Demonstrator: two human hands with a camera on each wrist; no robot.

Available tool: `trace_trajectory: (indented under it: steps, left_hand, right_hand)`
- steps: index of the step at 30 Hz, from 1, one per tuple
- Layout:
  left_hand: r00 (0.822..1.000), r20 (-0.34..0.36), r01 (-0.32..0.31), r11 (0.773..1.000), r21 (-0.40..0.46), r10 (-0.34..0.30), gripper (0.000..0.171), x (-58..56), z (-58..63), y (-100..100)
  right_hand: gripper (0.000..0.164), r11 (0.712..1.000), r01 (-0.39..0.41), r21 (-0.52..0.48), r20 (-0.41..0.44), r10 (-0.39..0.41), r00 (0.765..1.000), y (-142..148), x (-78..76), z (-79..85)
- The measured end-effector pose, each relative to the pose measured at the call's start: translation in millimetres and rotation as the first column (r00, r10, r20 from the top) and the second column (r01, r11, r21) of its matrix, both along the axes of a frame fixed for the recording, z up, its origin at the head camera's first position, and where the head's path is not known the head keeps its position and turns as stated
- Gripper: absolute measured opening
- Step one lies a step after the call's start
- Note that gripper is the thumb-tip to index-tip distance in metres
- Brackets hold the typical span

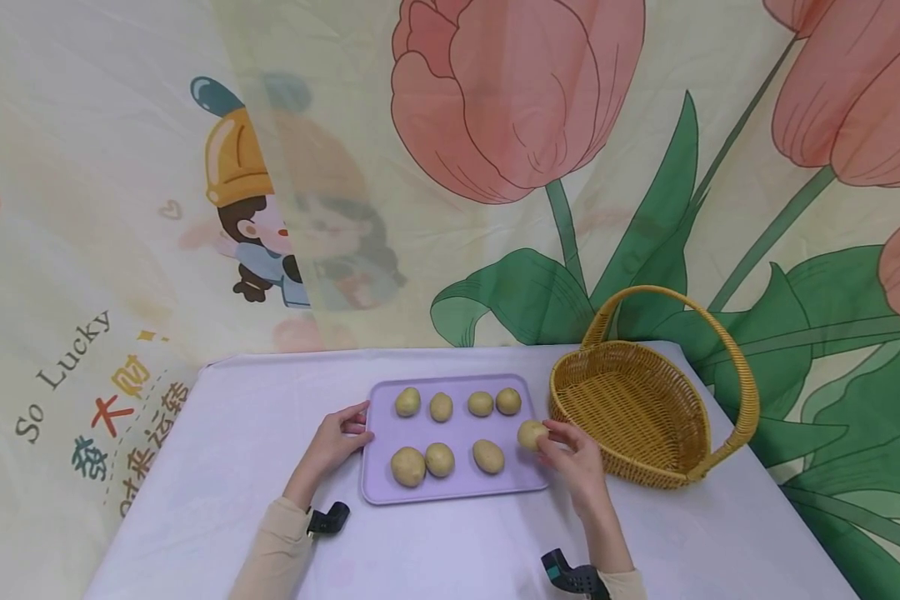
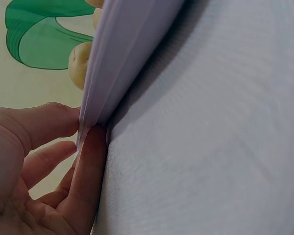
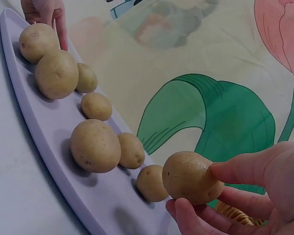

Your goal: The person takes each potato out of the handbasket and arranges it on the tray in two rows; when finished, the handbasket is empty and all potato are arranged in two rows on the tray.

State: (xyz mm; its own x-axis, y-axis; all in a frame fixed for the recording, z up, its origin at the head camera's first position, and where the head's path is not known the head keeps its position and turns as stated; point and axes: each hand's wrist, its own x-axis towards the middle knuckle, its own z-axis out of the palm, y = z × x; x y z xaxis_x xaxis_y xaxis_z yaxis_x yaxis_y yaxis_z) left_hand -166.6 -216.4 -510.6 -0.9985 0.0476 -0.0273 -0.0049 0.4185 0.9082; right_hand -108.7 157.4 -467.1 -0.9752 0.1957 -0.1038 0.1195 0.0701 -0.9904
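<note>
While right hand (image 1: 576, 463) pinches a potato (image 1: 531, 435), left hand (image 1: 337, 440) grips tray (image 1: 457, 492) edge, basket (image 3: 232, 213) mostly hidden

Wicker basket (image 1: 645, 417) on white table (image 1: 232, 467) — tulip backdrop (image 1: 510, 100)

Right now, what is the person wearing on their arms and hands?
Both arms wear long cream-beige sleeves: the left sleeve and the right sleeve. A small black clip-on wrist device is strapped at each cuff, one on the left and one on the right. The left hand and right hand are bare: no gloves show.
</note>
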Motion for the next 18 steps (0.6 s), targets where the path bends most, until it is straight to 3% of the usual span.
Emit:
trace_trajectory:
  steps: [18]
  left_hand:
    - [1.000,0.009,-0.002,1.000,0.001,0.002,0.059,1.6,3.1,0.7]
  right_hand:
    - [0.035,0.999,-0.002,0.050,0.011,0.001,1.000,-5.9,-1.9,-19.3]
